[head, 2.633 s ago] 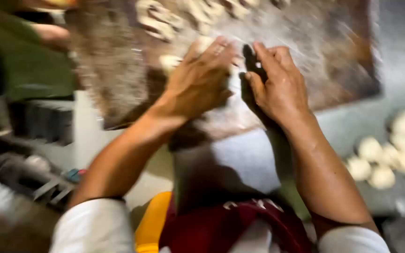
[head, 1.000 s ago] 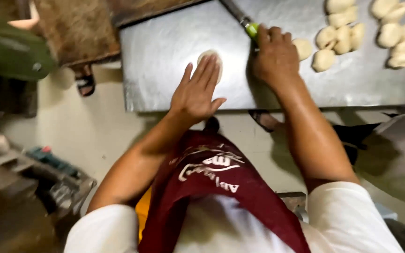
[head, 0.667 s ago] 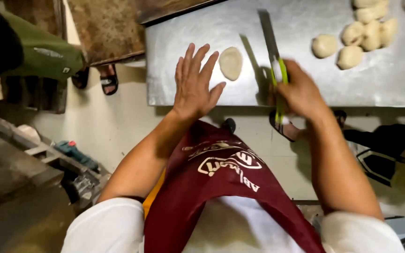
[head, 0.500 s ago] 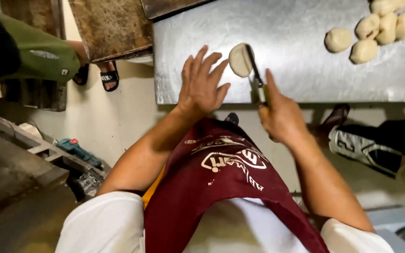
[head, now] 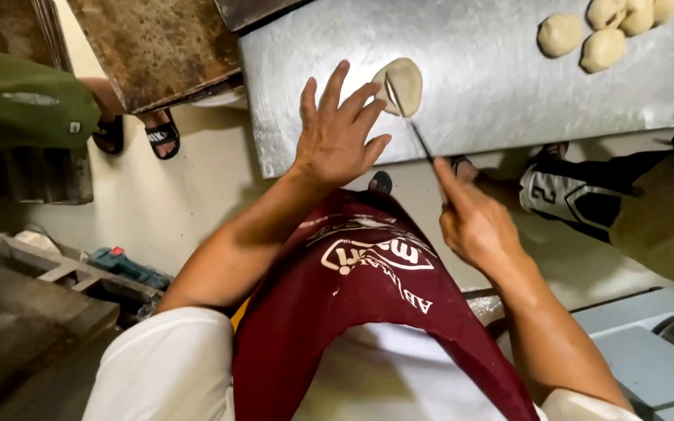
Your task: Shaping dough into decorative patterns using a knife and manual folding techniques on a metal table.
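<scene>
1. So, the step in hand looks like slicing a flat round of dough (head: 401, 84) on the steel table (head: 493, 93). My take on doing it well: keep the blade running straight through the middle of the disc, press down onto the metal rather than sawing, and keep the steadying fingers clear of the edge.

2. Left hand (head: 338, 132): fully spread, fingers fanned apart, palm down at the near edge of the table. Its fingertips sit just beside the dough on the left side; I can't tell if they actually touch it (looks close, though). It holds nothing.

3. Right hand (head: 473, 222): curled closed around the handle of a thin knife (head: 407, 117), index finger stretched along the top. The hand itself hangs off the table, over the floor, and the blade reaches up and across the dough disc, roughly through its centre.

4. Dough location: near the front edge of the table, between the two hands, well apart from the cluster of dough balls (head: 587, 35) at the far right.

5. Off to the left a co-worker's green sleeve (head: 29, 105) sits by a rusty tray (head: 157, 47).
</scene>
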